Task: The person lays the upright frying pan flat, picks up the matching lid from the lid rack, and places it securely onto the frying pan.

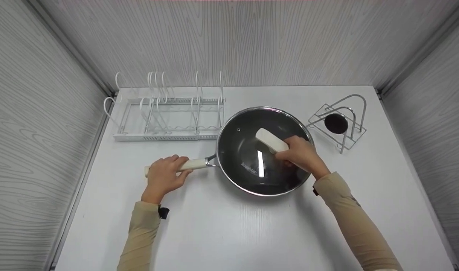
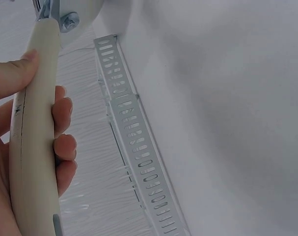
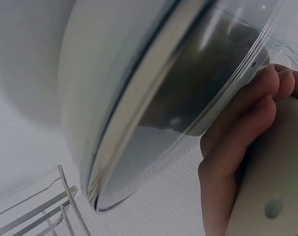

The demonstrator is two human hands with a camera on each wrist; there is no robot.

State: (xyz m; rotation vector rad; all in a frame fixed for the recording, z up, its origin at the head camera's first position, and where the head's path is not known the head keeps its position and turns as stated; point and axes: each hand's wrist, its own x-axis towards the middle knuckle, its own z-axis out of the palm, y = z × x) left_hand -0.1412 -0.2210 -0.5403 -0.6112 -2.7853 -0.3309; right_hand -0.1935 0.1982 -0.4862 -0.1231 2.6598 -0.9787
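Observation:
A dark frying pan with a cream outside carries a glass lid (image 1: 248, 150) that covers its top. My left hand (image 1: 165, 175) grips the pan's cream handle (image 2: 36, 123), thumb on one side and fingers curled round the other in the left wrist view. My right hand (image 1: 299, 152) holds the cream lid knob (image 1: 270, 140), a long flat grip on top of the glass. In the right wrist view the fingers (image 3: 242, 118) wrap under that knob, and the lid's metal rim (image 3: 134, 98) lies along the pan's edge. Lettering shows through the glass.
Behind the pan to the left stands a white wire dish rack (image 1: 169, 137) with upright loops. At the back right sits a metal wire lid stand (image 1: 355, 139) with a dark round disc (image 1: 336, 124). Grey wood-grain panels (image 1: 229, 45) wall the white table on three sides.

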